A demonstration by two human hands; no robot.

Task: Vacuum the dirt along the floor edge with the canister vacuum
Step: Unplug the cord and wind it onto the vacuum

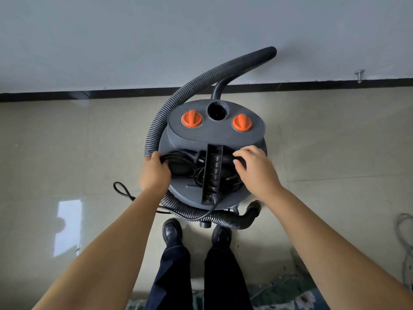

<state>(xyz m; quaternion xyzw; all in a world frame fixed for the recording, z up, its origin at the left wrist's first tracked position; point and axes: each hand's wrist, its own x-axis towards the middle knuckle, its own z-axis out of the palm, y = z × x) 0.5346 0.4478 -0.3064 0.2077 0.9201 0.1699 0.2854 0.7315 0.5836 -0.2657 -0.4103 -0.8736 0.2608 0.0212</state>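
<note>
A grey canister vacuum (214, 135) with two orange knobs (192, 118) stands on the tiled floor close to the wall. Its ribbed black hose (178, 97) curls round the left side and up against the wall. A black power cord (185, 166) lies coiled on the vacuum's top, on both sides of the carry handle (213, 173). My left hand (154, 173) grips the cord coil at the left. My right hand (254, 168) has curled fingers on the cord at the right of the handle.
A black skirting strip (67, 95) runs along the foot of the wall. A loop of cord (121, 191) lies on the floor to the left. My two black shoes (172, 231) stand just behind the vacuum. A patterned rug (290, 296) lies at the bottom right.
</note>
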